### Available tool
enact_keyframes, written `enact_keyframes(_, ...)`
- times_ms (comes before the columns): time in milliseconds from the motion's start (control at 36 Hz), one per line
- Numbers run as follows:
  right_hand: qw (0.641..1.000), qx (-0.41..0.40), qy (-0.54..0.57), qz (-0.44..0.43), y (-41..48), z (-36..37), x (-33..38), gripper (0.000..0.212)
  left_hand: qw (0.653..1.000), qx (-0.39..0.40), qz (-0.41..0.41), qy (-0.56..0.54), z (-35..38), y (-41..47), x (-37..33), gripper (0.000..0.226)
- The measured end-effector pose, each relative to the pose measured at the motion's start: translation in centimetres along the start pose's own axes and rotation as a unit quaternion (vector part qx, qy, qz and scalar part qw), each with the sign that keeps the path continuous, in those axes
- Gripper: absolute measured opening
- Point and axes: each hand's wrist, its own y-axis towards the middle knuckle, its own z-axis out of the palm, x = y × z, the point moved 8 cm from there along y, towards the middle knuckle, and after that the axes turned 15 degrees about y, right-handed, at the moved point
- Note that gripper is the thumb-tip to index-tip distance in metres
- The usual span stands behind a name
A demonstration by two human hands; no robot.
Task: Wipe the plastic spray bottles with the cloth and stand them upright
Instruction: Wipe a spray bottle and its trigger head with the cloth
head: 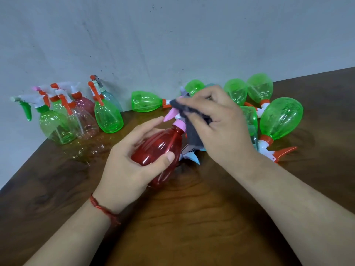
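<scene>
Head view: red bottle (159,148) is in the middle of the wooden surface (192,217), tilted, with its neck pointing away from the person; cannot tell if its base touches the wood. Left hand (130,169) wraps the belly, fingers (149,126) curled over the top and thumb pressed on the near side. Right hand (217,123) is just beyond the neck, its fingers (199,112) pinching a dark grey cloth (192,129) against the pink spray head (172,114). Left of the red bottle and further back, a group of upright bottles (107,116) stands by the wall. Right of it and behind, green bottles (280,120) lie on their sides, so those are likely still to do. Handling guess: the bottle looks empty, so it should be light. The thin see-through plastic will probably flex if squeezed, and it is smooth, so a bit slippery. The ribbed belly is the best place to hold it, not the trigger, which may swivel. The flat base should let it stand easily.
</scene>
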Motion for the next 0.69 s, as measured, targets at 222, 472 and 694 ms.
enact_keyframes(222, 0.998, 0.051, 0.021, 0.007, -0.3, 0.9, -0.4, 0.032, 0.992, 0.005, -0.048, -0.116, 0.2, 0.2, 1.3, 0.068)
enact_keyframes(472, 0.972, -0.042, 0.141, 0.181, 0.6, -1.2, -3.5, 0.029, 0.988, 0.065, -0.059, -0.124, 0.1, 0.2, 1.6, 0.071)
enact_keyframes(694, 0.978, -0.016, 0.134, 0.161, 0.8, -0.8, -2.1, 0.029, 0.982, 0.053, -0.062, -0.173, 0.0, 0.3, 1.1, 0.067)
